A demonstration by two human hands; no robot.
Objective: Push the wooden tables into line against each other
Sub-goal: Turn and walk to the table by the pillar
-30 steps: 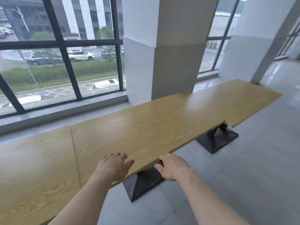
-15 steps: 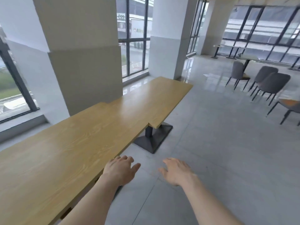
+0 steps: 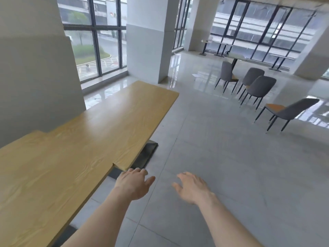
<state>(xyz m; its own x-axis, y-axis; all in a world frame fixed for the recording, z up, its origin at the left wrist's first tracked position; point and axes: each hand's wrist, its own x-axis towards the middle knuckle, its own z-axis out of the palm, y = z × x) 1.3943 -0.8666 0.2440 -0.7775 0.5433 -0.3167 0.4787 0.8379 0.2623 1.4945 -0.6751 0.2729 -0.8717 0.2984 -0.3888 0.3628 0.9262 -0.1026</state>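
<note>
Two wooden tables stand end to end along the left. The near table [image 3: 44, 175] fills the lower left. The far table [image 3: 128, 118] touches it but juts out toward the aisle, leaving a step at the joint near its corner. Its black base [image 3: 146, 154] shows below. My left hand [image 3: 133, 184] hovers with fingers apart just below that jutting corner, holding nothing. My right hand [image 3: 192, 186] is open over the floor, to the right of the tables, touching nothing.
A wide grey pillar [image 3: 35, 68] stands behind the tables, and another pillar [image 3: 147, 41] beyond the far end. Several grey chairs [image 3: 258, 88] and one tipped-looking chair [image 3: 288, 111] stand at the right. Grey tiled floor [image 3: 222, 157] stretches between.
My hands came off the near table's edge and moved right along the row. The view swung right, and my left hand now sits by the far table's protruding corner.
</note>
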